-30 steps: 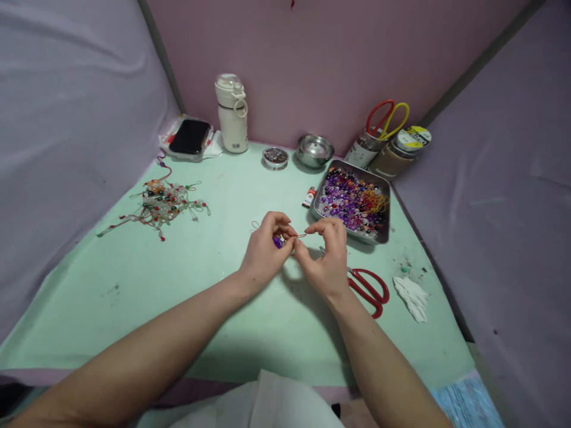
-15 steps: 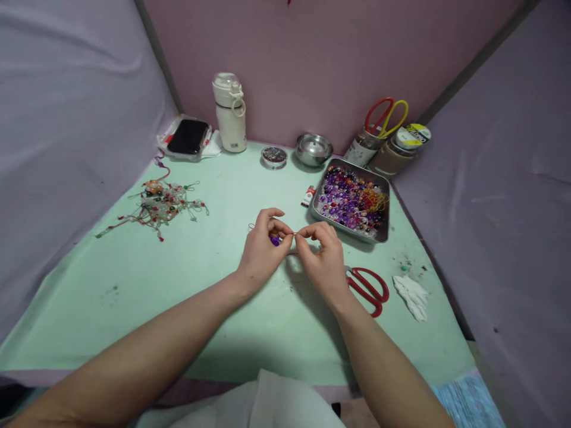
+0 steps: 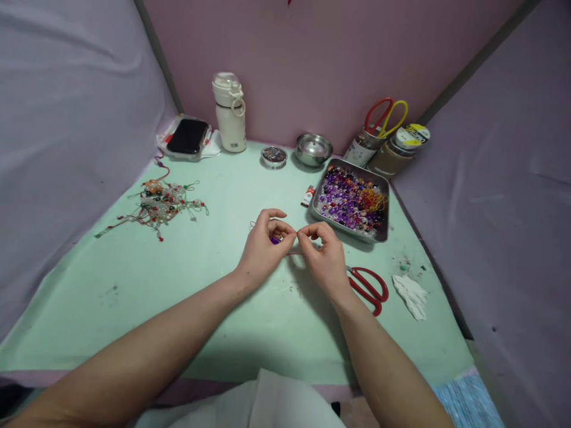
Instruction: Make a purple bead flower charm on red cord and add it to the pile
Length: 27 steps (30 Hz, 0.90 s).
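Right thumb and forefinger had closed together since a second earlier, when they stood apart with a loop of cord between them; now the right hand met the left hand tip to tip, both pinched tight; each appeared to nip the thin red cord, though at the very tips it was too fine to see; the left hand's other fingers curled around purple beads, just behind its pinch, and a stretch of cord passed below, between the hands; the beads seemed already strung and the cord partly worked, with some left loose; how much remained could not be told; beside the right hand lay red-handled scissors, then a crumpled white tissue; farther off, a beaded heap lay left and a metal tray of beads right; farthest stood a steel bowl, a spool and a white bottle.
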{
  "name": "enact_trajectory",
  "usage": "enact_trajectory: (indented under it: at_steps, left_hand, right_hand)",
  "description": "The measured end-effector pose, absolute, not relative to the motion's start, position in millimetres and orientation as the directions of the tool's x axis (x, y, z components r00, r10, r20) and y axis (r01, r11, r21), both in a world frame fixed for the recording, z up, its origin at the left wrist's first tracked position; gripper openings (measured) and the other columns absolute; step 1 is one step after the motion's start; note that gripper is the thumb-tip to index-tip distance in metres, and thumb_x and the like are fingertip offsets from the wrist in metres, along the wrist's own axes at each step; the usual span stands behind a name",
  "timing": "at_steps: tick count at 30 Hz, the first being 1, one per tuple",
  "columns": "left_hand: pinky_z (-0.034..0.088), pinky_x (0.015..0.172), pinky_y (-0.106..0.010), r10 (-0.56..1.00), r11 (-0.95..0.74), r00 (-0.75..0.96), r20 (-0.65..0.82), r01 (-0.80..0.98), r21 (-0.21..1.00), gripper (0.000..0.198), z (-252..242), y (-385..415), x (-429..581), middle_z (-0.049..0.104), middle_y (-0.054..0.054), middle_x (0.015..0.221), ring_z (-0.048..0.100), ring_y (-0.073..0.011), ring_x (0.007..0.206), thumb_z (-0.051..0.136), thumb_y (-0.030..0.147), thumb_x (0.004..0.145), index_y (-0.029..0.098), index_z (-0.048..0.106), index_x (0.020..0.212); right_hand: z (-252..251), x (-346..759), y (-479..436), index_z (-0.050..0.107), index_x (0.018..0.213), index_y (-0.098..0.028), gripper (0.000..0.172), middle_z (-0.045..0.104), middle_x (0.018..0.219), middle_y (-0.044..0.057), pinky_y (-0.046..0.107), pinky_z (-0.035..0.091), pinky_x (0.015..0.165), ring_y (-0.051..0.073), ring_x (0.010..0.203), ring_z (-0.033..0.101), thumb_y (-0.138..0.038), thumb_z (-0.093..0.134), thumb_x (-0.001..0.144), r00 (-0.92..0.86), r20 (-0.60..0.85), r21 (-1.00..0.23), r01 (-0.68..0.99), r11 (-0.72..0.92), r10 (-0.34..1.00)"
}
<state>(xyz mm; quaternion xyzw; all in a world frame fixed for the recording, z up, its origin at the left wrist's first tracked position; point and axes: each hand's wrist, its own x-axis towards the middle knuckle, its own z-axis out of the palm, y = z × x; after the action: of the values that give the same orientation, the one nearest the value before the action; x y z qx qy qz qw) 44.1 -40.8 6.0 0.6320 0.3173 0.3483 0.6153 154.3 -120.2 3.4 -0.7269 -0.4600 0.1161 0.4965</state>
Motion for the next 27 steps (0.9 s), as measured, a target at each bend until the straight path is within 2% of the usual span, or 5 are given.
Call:
enact_trajectory:
  at_steps: [3, 8, 14, 21, 27]
  left_hand:
    - [0.044, 0.063, -0.026, 0.839, -0.014, 0.544, 0.034, -0.041, 0.999, 0.03, 8, -41, 44, 0.065, 0.002, 0.076, 0.057, -0.0108, 0.066, 0.062, 0.016, 0.076, 0.022, 0.045, 0.101]
    - [0.044, 0.06, -0.026, 0.856, 0.071, 0.517, -0.029, -0.061, 0.996, 0.03, 11, -40, 45, 0.065, 0.002, 0.075, 0.058, -0.0114, 0.065, 0.064, 0.019, 0.075, 0.022, 0.044, 0.098]
    - [0.044, 0.065, -0.026, 0.858, 0.046, 0.514, -0.018, -0.042, 0.998, 0.03, 12, -39, 45, 0.065, 0.003, 0.074, 0.058, -0.0109, 0.066, 0.064, 0.018, 0.075, 0.021, 0.045, 0.097]
    - [0.044, 0.066, -0.027, 0.856, 0.026, 0.518, -0.009, -0.026, 0.999, 0.028, 10, -38, 45, 0.065, 0.003, 0.074, 0.059, -0.0112, 0.067, 0.063, 0.017, 0.074, 0.021, 0.045, 0.096]
    - [0.043, 0.064, -0.027, 0.849, 0.046, 0.528, -0.024, -0.028, 0.999, 0.029, 15, -39, 44, 0.065, 0.003, 0.074, 0.059, -0.0114, 0.066, 0.063, 0.017, 0.073, 0.021, 0.046, 0.096]
  right_hand:
    - [5, 156, -120, 0.06, 0.076, -0.021, 0.012, 0.06, 0.08, 0.001, 0.032, 0.04, 0.076, 0.018, 0.082, 0.054, -0.026, 0.055, 0.085, 0.556, 0.294, -0.839, 0.54, -0.068, 0.778]
    - [2, 164, -120, 0.064, 0.087, -0.02, 0.017, 0.064, 0.088, 0.004, 0.035, 0.042, 0.082, 0.019, 0.087, 0.057, -0.029, 0.05, 0.09, 0.604, 0.316, -0.852, 0.52, -0.061, 0.731]
    - [-5, 165, -118, 0.067, 0.083, -0.021, 0.012, 0.066, 0.088, 0.004, 0.036, 0.042, 0.081, 0.021, 0.088, 0.058, -0.027, 0.056, 0.085, 0.533, 0.234, -0.846, 0.524, -0.1, 0.813]
    - [2, 159, -121, 0.065, 0.085, -0.023, 0.009, 0.065, 0.089, 0.003, 0.036, 0.042, 0.084, 0.02, 0.089, 0.057, -0.026, 0.058, 0.086, 0.509, 0.358, -0.808, 0.59, -0.014, 0.783]
    - [4, 158, -121, 0.062, 0.078, -0.022, 0.009, 0.062, 0.083, 0.002, 0.035, 0.041, 0.081, 0.019, 0.086, 0.056, -0.025, 0.057, 0.085, 0.505, 0.364, -0.809, 0.588, -0.003, 0.782]
